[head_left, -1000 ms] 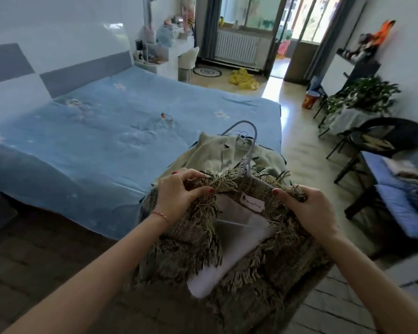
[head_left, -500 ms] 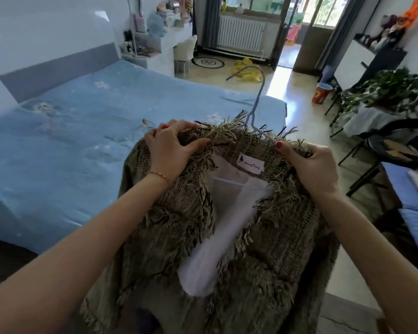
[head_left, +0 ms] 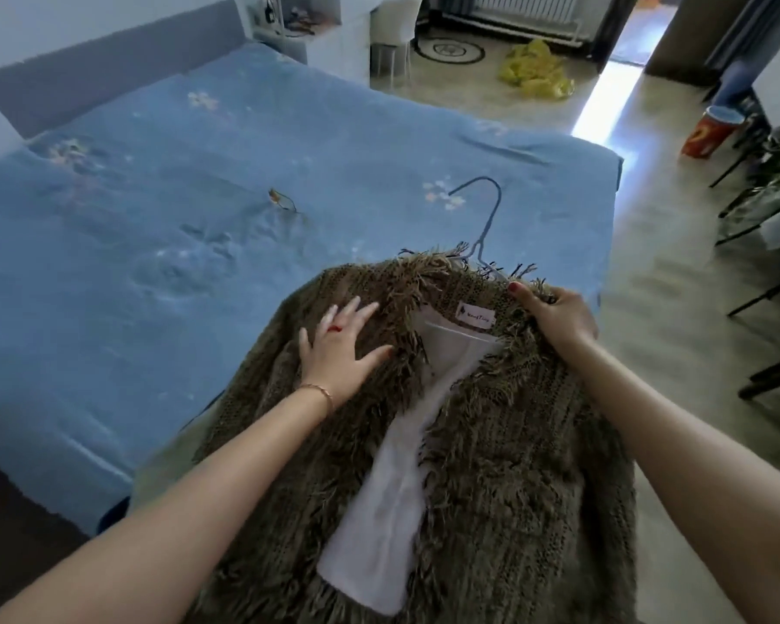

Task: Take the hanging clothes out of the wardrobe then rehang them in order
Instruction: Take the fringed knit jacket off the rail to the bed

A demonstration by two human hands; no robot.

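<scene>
A shaggy olive-brown fringed jacket with a white lining lies spread over the near right corner of the blue bed. It hangs on a blue wire hanger whose hook sticks up past the collar. My left hand rests flat on the jacket's left shoulder, fingers apart. My right hand pinches the right side of the collar. A paler garment shows only as a sliver under the jacket's left edge.
A small hair clip or similar object lies mid-bed. Beyond the bed are a white stool, a yellow bag on the floor and a red bucket. Black chair legs and plants crowd the right side.
The jacket went from being held up by both hands to lying on the bed corner. My left hand let go of the collar and now lies flat on the shoulder.
</scene>
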